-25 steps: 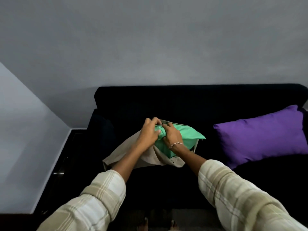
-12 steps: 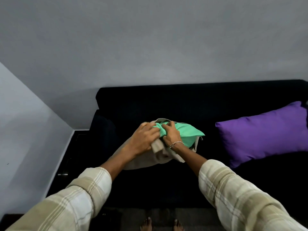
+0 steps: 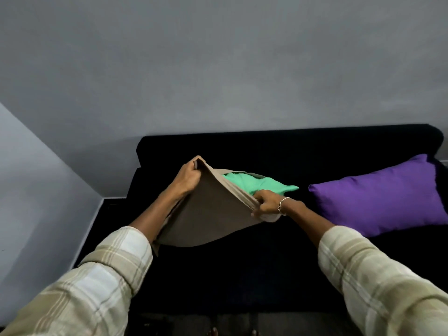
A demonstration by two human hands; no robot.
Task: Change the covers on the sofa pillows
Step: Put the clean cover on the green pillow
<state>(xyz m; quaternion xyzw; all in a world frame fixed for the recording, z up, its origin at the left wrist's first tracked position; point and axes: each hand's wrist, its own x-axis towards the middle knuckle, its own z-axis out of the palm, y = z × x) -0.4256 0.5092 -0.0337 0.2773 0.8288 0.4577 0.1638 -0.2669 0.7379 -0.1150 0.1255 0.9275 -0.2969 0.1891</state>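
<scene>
A beige pillow cover (image 3: 213, 214) is stretched in the air over the black sofa (image 3: 266, 263). My left hand (image 3: 188, 181) grips its upper left corner. My right hand (image 3: 266, 204) pinches its right edge, with a bracelet on the wrist. Behind the cover's raised edge lies a green pillow (image 3: 257, 186), partly hidden by the beige fabric; its right corner sticks out. A purple pillow (image 3: 380, 196) leans at the right end of the sofa, apart from both hands.
Grey walls rise behind and to the left of the sofa. The sofa's left armrest (image 3: 135, 187) stands beside my left hand. A dark strip of floor (image 3: 97, 229) runs along the left wall. Toes (image 3: 213, 332) show at the bottom edge.
My hands were bunched together on the green pillow and cover. They have moved apart, left hand up and left, right hand to the right, spreading the beige cover wide.
</scene>
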